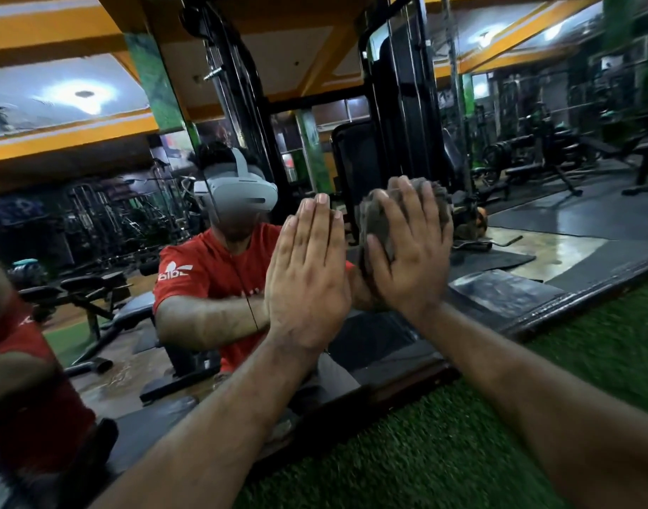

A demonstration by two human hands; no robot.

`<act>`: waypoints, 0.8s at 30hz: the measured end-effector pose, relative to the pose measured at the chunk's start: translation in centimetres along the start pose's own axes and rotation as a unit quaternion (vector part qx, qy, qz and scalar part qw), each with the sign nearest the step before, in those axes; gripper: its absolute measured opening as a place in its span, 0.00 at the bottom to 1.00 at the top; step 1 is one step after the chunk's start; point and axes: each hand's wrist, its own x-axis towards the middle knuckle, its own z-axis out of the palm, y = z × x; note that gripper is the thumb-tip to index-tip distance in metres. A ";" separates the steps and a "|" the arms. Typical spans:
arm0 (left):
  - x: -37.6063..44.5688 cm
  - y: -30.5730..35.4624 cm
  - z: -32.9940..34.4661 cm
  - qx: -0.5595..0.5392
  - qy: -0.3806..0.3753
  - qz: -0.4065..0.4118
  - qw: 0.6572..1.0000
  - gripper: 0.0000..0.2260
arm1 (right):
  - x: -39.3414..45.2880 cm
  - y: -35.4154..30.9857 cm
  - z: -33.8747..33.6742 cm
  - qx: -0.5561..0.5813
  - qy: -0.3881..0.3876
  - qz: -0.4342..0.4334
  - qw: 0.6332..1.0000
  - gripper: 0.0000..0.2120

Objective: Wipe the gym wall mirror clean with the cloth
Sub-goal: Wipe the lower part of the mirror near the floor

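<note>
the floor (443, 453) is covered with green fake grass, and the dark bottom frame (557, 306) of the mirror stands on it.

From my remote feed I see bare forearms, no sleeves reaching the wrists, no rings or watch on the left hand (308, 284) or right hand (412, 251) — the mirror's reflection shows a red short-sleeved T-shirt (205, 277) with white chest lettering, and a grey headset (238, 191).

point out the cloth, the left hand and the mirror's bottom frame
cloth (375, 218), head view, grey fabric left of the fingers
left hand (308, 284), head view, back of the hand
mirror's bottom frame (572, 304), head view, dark edge by the turf
</note>
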 end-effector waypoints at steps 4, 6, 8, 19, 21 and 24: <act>-1.2 -0.1 0.4 0.025 -0.016 0.039 0.999 0.25 | -6.8 -1.6 0.0 0.022 -0.075 -0.101 0.992 0.30; -1.9 -0.5 0.5 0.045 -0.037 0.069 0.996 0.25 | -8.3 0.3 -0.4 0.012 -0.073 -0.114 0.991 0.30; -2.5 -0.8 0.7 0.074 -0.057 0.083 0.992 0.26 | -9.4 -0.2 -0.1 0.010 -0.043 0.027 0.999 0.31; -3.2 2.4 1.4 0.017 -0.012 0.150 0.989 0.25 | -16.3 -1.6 -1.1 0.004 -0.151 0.024 0.988 0.33; -3.0 2.5 1.8 0.015 -0.042 0.152 0.987 0.25 | -16.8 -1.3 -1.6 0.008 -0.152 0.036 0.988 0.32; -3.5 2.3 2.6 0.054 -0.081 0.154 0.983 0.26 | -16.8 -1.2 -1.5 -0.008 -0.143 0.080 0.986 0.32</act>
